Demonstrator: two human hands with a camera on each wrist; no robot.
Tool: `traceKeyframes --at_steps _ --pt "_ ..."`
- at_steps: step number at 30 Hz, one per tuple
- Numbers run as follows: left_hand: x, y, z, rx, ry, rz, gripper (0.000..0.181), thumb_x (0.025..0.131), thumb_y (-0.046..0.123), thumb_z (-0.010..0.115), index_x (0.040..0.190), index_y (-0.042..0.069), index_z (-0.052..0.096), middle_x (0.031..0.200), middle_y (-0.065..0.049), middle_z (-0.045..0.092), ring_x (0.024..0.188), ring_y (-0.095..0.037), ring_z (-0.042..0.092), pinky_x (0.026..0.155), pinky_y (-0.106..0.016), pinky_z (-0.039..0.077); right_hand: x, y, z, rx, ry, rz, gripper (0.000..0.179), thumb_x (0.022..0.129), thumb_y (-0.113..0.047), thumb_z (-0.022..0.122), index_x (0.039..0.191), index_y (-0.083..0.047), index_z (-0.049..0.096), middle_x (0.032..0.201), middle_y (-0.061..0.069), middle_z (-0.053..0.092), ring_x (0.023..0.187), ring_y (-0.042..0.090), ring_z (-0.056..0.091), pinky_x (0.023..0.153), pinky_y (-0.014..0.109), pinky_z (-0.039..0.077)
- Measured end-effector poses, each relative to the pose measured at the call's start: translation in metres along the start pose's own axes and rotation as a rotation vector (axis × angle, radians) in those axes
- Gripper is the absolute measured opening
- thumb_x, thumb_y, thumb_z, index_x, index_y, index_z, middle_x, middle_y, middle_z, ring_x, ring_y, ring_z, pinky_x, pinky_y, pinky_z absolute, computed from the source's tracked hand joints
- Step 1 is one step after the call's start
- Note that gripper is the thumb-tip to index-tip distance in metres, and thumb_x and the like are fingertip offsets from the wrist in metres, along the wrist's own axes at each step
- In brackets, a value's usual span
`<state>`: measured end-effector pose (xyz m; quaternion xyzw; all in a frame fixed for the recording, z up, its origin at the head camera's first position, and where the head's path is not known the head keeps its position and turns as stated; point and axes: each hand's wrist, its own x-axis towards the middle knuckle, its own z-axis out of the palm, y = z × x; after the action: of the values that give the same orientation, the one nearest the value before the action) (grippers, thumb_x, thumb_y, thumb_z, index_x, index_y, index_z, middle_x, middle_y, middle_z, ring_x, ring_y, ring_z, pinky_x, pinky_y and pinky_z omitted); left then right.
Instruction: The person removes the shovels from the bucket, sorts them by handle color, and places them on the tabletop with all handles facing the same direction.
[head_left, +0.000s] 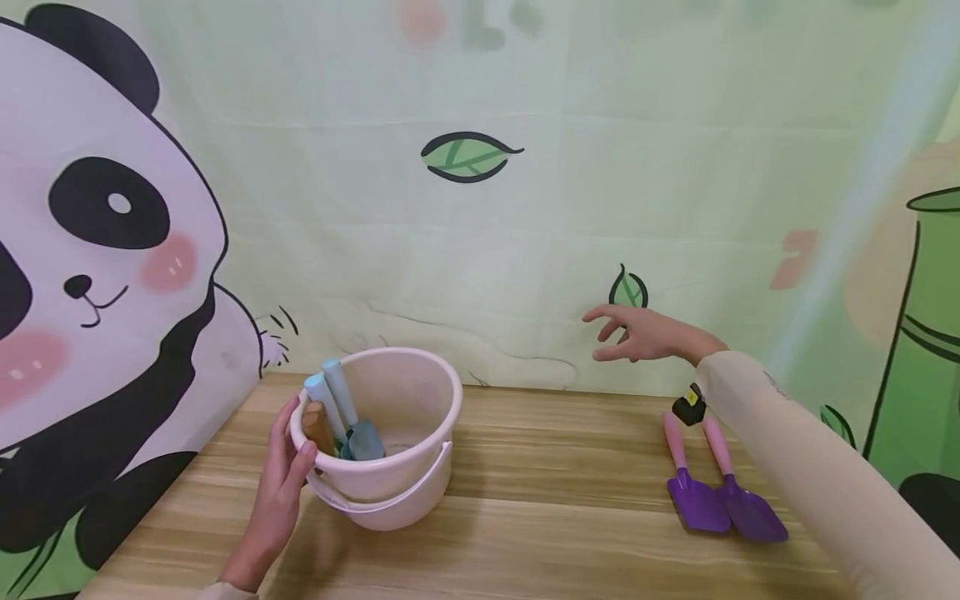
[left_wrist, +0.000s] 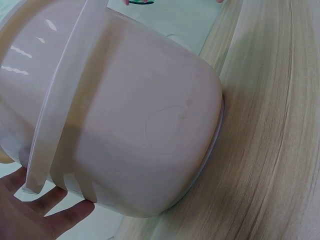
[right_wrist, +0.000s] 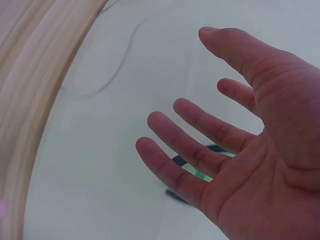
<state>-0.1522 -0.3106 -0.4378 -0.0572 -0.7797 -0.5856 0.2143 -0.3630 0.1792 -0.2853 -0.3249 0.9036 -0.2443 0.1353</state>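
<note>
A pale pink bucket is at the left of the wooden table, its bail handle hanging down along the side. My left hand grips its left rim, thumb over the edge and fingers against the outer wall. Inside the bucket, tools with light blue handles lean on the left wall beside a brown handle. A blue-grey blade shows lower down. My right hand is raised above the far right side of the table, fingers spread and loosely bent, holding nothing.
Two small purple shovels with pink handles lie side by side on the table, below my right forearm. A cloth backdrop with a printed panda and leaves rises behind the table's back edge.
</note>
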Motion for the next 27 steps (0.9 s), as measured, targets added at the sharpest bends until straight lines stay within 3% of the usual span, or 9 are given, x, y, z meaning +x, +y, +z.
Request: traceKeyframes --at_steps 15,27 --pt "0.000 -0.001 -0.001 0.012 0.007 -0.014 0.062 0.111 0.022 0.043 0.165 0.029 0.015 0.169 -0.002 0.016 0.151 -0.035 0.021 0.104 -0.013 0.032 0.034 -0.050 -0.008 -0.052 -0.021 -0.044 0.070 0.097 -0.030 0.072 0.156 -0.012 0.038 0.143 0.024 0.055 0.114 0.035 0.066 0.086 0.047 0.057" --pt "0.001 -0.003 -0.001 -0.003 0.007 0.016 0.061 0.110 0.019 0.042 0.165 0.029 0.016 0.167 -0.002 0.020 0.149 -0.035 0.024 0.102 -0.012 0.034 0.054 -0.087 -0.012 -0.091 -0.024 -0.052 0.070 0.096 -0.032 0.074 0.155 -0.017 0.040 0.143 0.017 0.057 0.115 0.031 0.066 0.089 0.044 0.056"
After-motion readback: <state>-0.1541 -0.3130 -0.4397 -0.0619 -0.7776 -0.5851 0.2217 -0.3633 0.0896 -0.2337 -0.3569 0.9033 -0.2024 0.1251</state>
